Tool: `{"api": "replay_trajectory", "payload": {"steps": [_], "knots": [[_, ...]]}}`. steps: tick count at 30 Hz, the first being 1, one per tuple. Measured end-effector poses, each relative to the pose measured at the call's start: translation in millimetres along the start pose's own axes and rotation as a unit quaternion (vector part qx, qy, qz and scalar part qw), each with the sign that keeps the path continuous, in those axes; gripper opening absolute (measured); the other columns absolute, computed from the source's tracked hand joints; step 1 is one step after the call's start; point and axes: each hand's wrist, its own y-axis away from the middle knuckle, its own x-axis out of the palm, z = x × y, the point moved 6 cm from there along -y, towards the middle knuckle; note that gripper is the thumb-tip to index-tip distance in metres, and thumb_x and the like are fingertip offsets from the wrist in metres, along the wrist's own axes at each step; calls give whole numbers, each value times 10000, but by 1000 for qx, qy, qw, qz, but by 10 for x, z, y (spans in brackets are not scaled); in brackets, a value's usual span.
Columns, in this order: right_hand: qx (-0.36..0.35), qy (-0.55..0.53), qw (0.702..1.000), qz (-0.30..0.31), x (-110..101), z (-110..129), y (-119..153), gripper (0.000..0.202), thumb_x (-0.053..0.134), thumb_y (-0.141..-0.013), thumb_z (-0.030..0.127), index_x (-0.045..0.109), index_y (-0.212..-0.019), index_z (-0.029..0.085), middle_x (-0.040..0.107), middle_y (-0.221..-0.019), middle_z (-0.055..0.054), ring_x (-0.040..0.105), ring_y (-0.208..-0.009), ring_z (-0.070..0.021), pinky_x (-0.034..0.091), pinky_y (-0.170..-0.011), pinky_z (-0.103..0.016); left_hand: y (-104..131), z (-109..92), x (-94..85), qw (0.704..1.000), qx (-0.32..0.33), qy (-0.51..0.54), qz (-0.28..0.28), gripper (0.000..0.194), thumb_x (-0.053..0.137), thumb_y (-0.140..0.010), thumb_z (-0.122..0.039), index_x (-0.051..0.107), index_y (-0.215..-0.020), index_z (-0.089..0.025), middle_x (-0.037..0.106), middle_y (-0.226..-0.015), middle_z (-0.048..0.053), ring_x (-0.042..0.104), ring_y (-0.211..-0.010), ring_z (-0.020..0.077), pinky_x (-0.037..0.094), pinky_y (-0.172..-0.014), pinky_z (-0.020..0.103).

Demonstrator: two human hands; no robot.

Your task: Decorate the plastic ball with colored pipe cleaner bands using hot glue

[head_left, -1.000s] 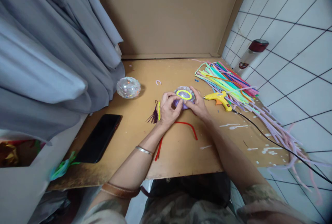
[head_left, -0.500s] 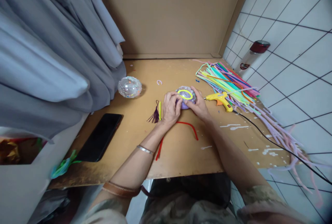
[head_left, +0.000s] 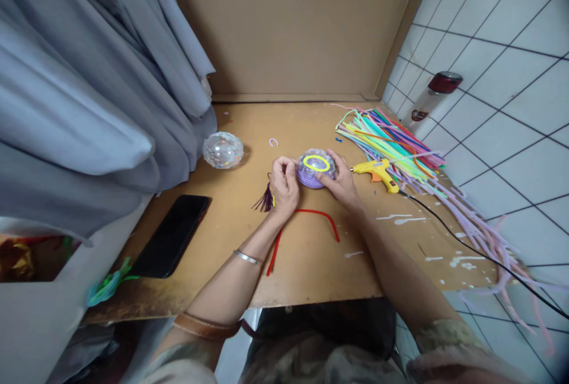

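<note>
A round purple ball (head_left: 310,179) with a yellow ring (head_left: 329,163) on its top is held from the right by my right hand (head_left: 343,184), thumb at the front and fingers behind. My left hand (head_left: 285,187) is just left of the ball, its fingers curled and pressed together; what they pinch, if anything, is too small to make out. A dark purple tassel (head_left: 265,199) lies left of that hand, beside a yellow strip mostly hidden by it. A bent red pipe cleaner (head_left: 326,215) lies below the hands, partly under my left wrist.
A clear speckled ball (head_left: 223,150) and a black phone (head_left: 172,236) are on the left. To the right, a yellow glue gun (head_left: 377,172) with a black cord lies by a pile of coloured pipe cleaners (head_left: 391,141). A bottle (head_left: 429,99) stands behind them.
My left hand has moved left, off the top of the purple ball, and its fingers have curled in. More of the ball and yellow ring shows. My right hand keeps its hold.
</note>
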Motion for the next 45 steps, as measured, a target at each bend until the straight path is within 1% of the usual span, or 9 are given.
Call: {"api": "replay_trajectory", "payload": {"steps": [4,8,11,15,23,27,32,40,45], "knots": [[0,1,1000,-4,-10,9,-1,754,724,-730,451,508,-1419,236,515,-1409,-131,510,-1344,-339,406,-1171,-536,-29,-3,-34,1000,-6,8,-22,304,437,-1017,-478,506,-895,-209,581,-812,5,582,-764,123,472,-762,270],[3,2,1000,-6,-16,13,-3,749,722,-723,442,512,-1408,225,525,-1399,-135,514,-1336,-341,397,-1175,-537,-42,59,-77,999,-28,10,-44,304,493,-993,-481,528,-882,-199,573,-761,-12,569,-693,104,469,-689,237],[2,-5,1000,-5,-11,8,-3,756,724,-723,453,509,-1412,228,517,-1406,-135,511,-1344,-336,400,-1176,-524,-6,78,-47,999,-34,-7,-2,281,554,-963,-462,595,-939,-185,638,-809,11,607,-715,107,490,-684,232],[-3,-9,1000,-11,-19,12,1,755,734,-723,463,516,-1409,235,518,-1409,-133,511,-1345,-339,395,-1178,-525,87,8,-16,998,1,-43,51,264,628,-924,-410,659,-1042,-177,709,-869,38,644,-726,118,524,-705,250],[-2,-4,1000,-6,-26,34,-6,762,731,-721,489,520,-1405,229,525,-1398,-136,514,-1339,-337,391,-1175,-513,140,-149,-33,989,85,-100,61,153,662,-911,-295,713,-991,-175,705,-782,14,626,-661,107,511,-657,237],[-2,-7,1000,-3,-22,46,-3,760,726,-721,481,514,-1406,229,526,-1404,-135,510,-1346,-334,392,-1174,-515,125,-174,-12,984,112,-115,72,131,651,-920,-272,711,-980,-172,713,-803,22,627,-665,106,503,-650,233],[-7,10,1000,-4,-28,59,2,758,719,-733,479,516,-1412,208,531,-1395,-144,515,-1341,-331,392,-1177,-503,110,-143,28,982,114,-116,92,149,619,-943,-288,712,-988,-179,722,-840,36,632,-678,112,507,-647,244],[-13,18,1000,3,-20,54,0,756,718,-751,506,506,-1421,227,523,-1398,-139,514,-1336,-334,396,-1170,-508,104,-148,56,983,96,-98,122,170,606,-950,-308,720,-984,-187,716,-869,52,638,-728,129,517,-686,260],[-16,25,1000,-2,-15,61,7,736,714,-765,488,504,-1425,240,526,-1394,-129,524,-1326,-315,411,-1165,-500,96,-125,61,985,81,-97,117,182,606,-946,-333,715,-962,-188,696,-833,41,617,-698,128,501,-669,260]]}}
